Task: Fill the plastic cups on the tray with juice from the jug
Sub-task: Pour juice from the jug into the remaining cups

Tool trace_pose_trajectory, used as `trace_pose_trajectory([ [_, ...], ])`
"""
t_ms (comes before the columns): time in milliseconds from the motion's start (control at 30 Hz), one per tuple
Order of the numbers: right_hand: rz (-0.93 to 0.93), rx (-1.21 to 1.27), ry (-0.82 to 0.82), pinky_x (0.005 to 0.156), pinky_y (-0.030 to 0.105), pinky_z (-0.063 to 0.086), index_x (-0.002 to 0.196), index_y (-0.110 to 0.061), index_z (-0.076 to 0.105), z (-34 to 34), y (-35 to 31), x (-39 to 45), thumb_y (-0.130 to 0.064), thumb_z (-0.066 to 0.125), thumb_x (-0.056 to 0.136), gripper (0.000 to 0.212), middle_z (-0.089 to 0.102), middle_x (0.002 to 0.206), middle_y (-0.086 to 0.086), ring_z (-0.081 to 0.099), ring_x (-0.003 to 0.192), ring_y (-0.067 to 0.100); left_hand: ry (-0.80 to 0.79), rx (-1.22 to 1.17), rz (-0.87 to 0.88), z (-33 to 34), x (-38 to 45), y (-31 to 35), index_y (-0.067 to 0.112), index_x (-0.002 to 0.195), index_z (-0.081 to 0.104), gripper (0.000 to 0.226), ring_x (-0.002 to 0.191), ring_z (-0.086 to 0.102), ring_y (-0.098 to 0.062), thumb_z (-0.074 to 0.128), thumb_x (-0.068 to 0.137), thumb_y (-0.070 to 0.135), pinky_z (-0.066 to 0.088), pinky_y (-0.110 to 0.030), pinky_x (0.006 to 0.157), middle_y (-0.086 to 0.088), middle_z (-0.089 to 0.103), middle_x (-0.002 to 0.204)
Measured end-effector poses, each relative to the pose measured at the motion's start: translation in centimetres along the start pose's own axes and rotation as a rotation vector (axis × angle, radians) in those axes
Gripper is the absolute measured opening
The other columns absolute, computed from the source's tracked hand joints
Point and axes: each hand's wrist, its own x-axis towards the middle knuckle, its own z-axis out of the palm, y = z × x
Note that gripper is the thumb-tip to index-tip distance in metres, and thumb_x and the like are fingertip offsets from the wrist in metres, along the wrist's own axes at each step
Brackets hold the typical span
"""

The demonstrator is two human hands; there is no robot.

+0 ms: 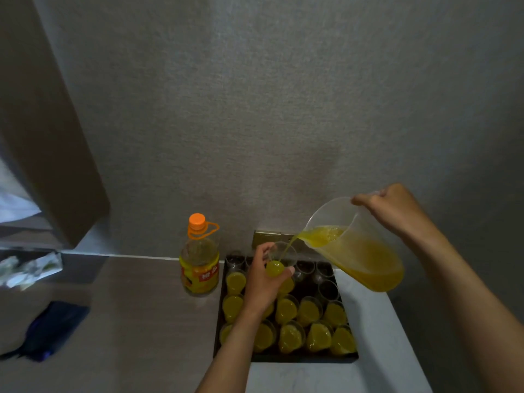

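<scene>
My right hand (pixel 394 209) grips the handle of a clear plastic jug (pixel 360 251), tilted left, with orange juice streaming from its spout. The stream falls into a clear plastic cup (pixel 279 260) that my left hand (pixel 265 282) holds above the black tray (pixel 286 358); a little juice sits in its bottom. On the tray stand several cups full of juice (pixel 287 309) in the near rows and several empty cups (pixel 326 289) in the far rows. My left forearm hides some cups.
A juice bottle (pixel 200 258) with an orange cap stands just left of the tray, nearly empty. A dark blue object (pixel 55 329) lies on the counter at the left. A grey wall runs close behind, and a white surface (pixel 377 336) borders the tray's right.
</scene>
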Motion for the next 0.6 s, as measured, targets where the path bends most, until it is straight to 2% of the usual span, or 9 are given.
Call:
trace_pose_trajectory([
  [100,0.005,-0.011,-0.008,0.084,0.053,0.055,0.077,0.007,0.065,0.05,-0.24,0.03,-0.035,0.074,0.086,0.044,0.067,0.079,0.028,0.067,0.094,0.046,-0.002,-0.003,-0.004,-0.07,-0.03,0.07,0.04,0.126,0.048,0.059,0.11,0.047,0.018,0.083,0.083,0.02,0.041,-0.004,0.081,0.032,0.053,0.121],
  [133,0.005,-0.018,-0.005,0.083,0.053,0.055,0.079,0.008,0.067,0.03,-0.36,-0.01,-0.034,0.074,0.086,0.044,0.068,0.081,0.027,0.067,0.095,0.045,-0.001,0.0,0.001,-0.08,0.0,0.02,0.042,0.124,0.048,0.059,0.111,0.047,0.017,0.083,0.083,0.02,0.041,-0.006,0.083,0.032,0.053,0.121],
  [233,0.009,-0.024,0.012,0.087,0.053,0.054,0.103,0.015,0.067,0.02,-0.61,-0.04,-0.033,0.075,0.086,0.051,0.068,0.107,0.033,0.065,0.1,0.044,0.007,0.007,0.008,-0.06,0.08,-0.18,0.048,0.119,0.047,0.059,0.12,0.048,0.007,0.084,0.082,0.022,0.042,-0.018,0.097,0.029,0.053,0.127],
  [300,0.009,-0.033,0.005,0.089,0.054,0.054,0.107,0.014,0.067,0.04,-0.65,-0.02,-0.034,0.074,0.086,0.053,0.067,0.112,0.033,0.065,0.103,0.044,0.01,0.005,0.007,-0.05,0.09,-0.25,0.048,0.12,0.048,0.059,0.123,0.049,0.005,0.084,0.081,0.023,0.042,-0.018,0.097,0.028,0.054,0.128],
  [500,0.012,-0.03,0.0,0.092,0.055,0.053,0.11,0.012,0.067,0.09,-0.74,0.08,-0.034,0.074,0.087,0.053,0.067,0.114,0.032,0.064,0.107,0.045,0.002,-0.001,0.008,-0.14,0.13,-0.11,0.048,0.118,0.047,0.058,0.115,0.048,0.014,0.083,0.082,0.021,0.041,-0.007,0.083,0.03,0.055,0.122],
  [600,0.009,-0.024,-0.002,0.089,0.055,0.055,0.102,0.013,0.068,0.18,-0.59,0.09,-0.035,0.074,0.086,0.051,0.072,0.1,0.03,0.065,0.102,0.047,0.006,0.006,0.007,-0.12,0.1,-0.17,0.048,0.118,0.047,0.058,0.115,0.049,0.015,0.084,0.082,0.022,0.041,-0.007,0.086,0.03,0.055,0.122],
])
